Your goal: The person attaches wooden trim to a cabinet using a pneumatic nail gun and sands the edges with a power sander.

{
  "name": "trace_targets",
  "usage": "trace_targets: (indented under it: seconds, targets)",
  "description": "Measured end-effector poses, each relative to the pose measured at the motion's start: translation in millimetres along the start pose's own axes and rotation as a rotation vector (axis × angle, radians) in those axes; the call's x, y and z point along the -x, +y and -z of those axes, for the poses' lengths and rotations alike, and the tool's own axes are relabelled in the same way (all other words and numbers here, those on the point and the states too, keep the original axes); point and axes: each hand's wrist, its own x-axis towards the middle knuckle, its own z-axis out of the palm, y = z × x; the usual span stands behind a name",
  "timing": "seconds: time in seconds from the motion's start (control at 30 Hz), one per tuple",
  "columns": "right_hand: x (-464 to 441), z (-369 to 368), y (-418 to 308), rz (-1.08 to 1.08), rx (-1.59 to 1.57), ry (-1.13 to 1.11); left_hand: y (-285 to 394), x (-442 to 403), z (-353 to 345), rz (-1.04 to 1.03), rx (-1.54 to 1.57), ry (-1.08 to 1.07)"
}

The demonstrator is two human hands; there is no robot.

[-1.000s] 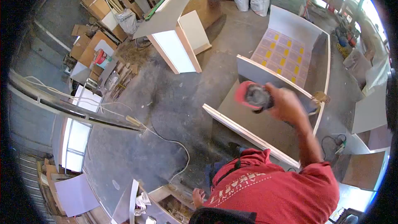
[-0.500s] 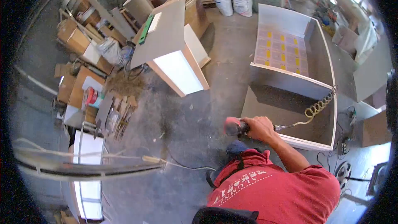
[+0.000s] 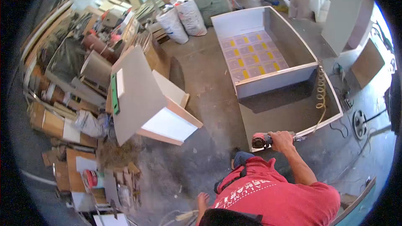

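My right hand (image 3: pixel 282 141) is wrapped round a red and black air tool (image 3: pixel 261 140), held at the near edge of a large open cabinet (image 3: pixel 276 74). A coiled yellowish hose (image 3: pixel 321 90) runs from the tool's rear over the cabinet's right side. Below my red shirt's collar on the left, my left hand (image 3: pixel 203 201) hangs low near the floor, partly seen; it touches nothing visible. The cabinet lies on its back, with a divider across it and a patterned sheet with yellow marks (image 3: pixel 251 54) in the far compartment.
A grey panelled unit (image 3: pixel 136 92) with a green level (image 3: pixel 114 93) stands at left centre. Wood scraps (image 3: pixel 125 184) and boxes line the left. White sacks (image 3: pixel 190 16) stand at the back. Cables and a wheel-like reel (image 3: pixel 359 124) lie at right.
The view has swung, so the cabinet and unit appear further left. My right hand has moved the tool to the cabinet's near edge. My left hand has come back into view.
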Motion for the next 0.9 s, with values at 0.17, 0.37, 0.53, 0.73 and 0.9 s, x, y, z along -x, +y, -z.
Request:
trace_targets:
  seconds: [0.17, 0.37, 0.53, 0.73, 0.9]
  targets:
    - [-25.1, 18.3, -34.8, -0.064, -0.147, 0.092, 122.9, -64.4, -75.8, -0.431, -0.701, -0.307]
    - [-43.8, 87.5, -93.4, -0.189, -0.484, 0.302, 268.6, -74.1, -223.5, -0.244, -0.412, -0.43]
    - [-80.8, 65.7, -94.6, -0.279, -1.171, 0.921, 334.2, -105.2, -337.4, -0.176, -0.726, -0.66]
    - [-64.2, 132.6, -118.7, -0.684, -1.739, 1.341, 378.3, -119.7, -496.3, -0.483, -1.075, -0.992]
    - [-52.3, 170.1, -160.7, -0.376, -1.968, 1.917, 372.9, -85.3, -603.0, -0.513, -1.094, -1.232]
